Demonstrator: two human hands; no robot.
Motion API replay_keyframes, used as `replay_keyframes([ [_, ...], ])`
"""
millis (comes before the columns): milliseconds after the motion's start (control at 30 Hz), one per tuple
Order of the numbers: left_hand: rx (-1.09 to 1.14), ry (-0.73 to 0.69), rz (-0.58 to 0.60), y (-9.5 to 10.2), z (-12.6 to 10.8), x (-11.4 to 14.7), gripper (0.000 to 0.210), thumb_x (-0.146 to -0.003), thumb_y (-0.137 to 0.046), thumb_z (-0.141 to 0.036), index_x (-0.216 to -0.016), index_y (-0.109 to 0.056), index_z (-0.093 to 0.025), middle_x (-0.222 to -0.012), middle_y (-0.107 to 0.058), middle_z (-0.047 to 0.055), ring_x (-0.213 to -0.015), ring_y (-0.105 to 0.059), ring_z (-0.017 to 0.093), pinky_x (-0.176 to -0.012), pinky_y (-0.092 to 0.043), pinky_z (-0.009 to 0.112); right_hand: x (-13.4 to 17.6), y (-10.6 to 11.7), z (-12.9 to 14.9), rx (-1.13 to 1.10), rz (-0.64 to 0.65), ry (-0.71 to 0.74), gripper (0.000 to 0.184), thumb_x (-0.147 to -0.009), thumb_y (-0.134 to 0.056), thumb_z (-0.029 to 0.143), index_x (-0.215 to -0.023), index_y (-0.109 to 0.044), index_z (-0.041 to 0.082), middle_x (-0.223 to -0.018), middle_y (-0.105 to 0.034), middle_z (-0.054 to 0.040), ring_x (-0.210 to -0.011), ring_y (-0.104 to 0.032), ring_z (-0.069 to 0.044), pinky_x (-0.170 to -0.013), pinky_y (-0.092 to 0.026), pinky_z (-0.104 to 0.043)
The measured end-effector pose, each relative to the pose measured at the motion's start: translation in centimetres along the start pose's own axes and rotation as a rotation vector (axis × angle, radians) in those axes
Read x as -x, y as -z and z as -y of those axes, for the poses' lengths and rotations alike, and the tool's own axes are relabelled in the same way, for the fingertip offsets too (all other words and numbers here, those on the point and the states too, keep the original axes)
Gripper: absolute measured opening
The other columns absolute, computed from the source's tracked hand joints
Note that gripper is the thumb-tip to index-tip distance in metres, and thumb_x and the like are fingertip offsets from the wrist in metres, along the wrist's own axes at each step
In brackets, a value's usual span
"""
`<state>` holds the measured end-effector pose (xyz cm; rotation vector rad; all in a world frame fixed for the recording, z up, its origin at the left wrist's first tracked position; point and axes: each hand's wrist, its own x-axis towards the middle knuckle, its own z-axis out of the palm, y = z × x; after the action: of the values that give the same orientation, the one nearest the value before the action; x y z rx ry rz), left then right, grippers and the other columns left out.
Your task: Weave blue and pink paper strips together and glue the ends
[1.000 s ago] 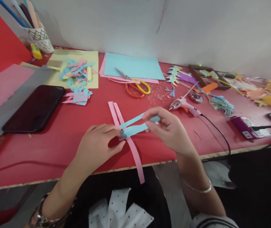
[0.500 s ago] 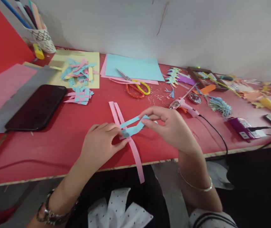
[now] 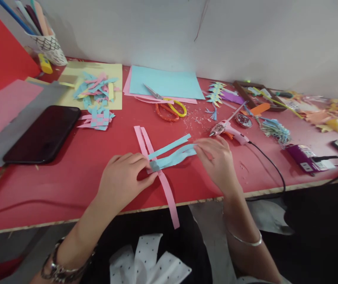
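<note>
Pink paper strips and light blue paper strips cross each other on the red tabletop. My left hand pinches the crossing between thumb and fingers, covering part of it. One pink strip hangs past the table's front edge; two pink ends point toward the wall. To the right, my right hand is closed on the far end of the lower blue strip, which is a little wavy. Another blue strip lies above it with its right end loose.
Scissors rest by blue and pink sheets. A pink glue gun with a cord stands right of my right hand, near a purple box. At left are a black phone, paper scraps and a woven piece.
My right hand has moved right along the lower blue strip, which was bent up and now stretches out flatter. The upper blue strip's end shows free. My left hand stays at the crossing.
</note>
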<state>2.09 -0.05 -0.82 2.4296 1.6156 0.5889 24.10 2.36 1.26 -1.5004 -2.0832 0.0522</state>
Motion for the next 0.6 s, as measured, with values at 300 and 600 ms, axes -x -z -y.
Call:
replay_keyframes([
  [300,0.033,0.007,-0.022,-0.1,0.2,0.0,0.018,-0.076,-0.054,-0.036,-0.067,-0.058,-0.021,-0.079,-0.066,-0.001,-0.073,-0.059,0.018,-0.065,-0.037,0.03,-0.1,-0.1,1.7,-0.317,-0.025,-0.022,0.027,-0.084,-0.043,0.03,-0.066,-0.058,0.017,-0.068,-0.064,-0.0005,-0.066,-0.059,-0.012,-0.072,-0.043,-0.028],
  [600,0.028,-0.013,-0.028,-0.2,0.3,0.1,0.02,-0.076,-0.052,-0.039,-0.071,-0.059,-0.02,-0.079,-0.066,0.001,-0.072,-0.058,0.018,-0.065,-0.038,0.031,0.0,-0.8,4.1,-0.699,0.551,-0.024,0.027,-0.086,-0.04,0.028,-0.107,-0.052,0.017,-0.098,-0.064,-0.0043,-0.092,-0.058,-0.013,-0.083,-0.044,-0.027],
])
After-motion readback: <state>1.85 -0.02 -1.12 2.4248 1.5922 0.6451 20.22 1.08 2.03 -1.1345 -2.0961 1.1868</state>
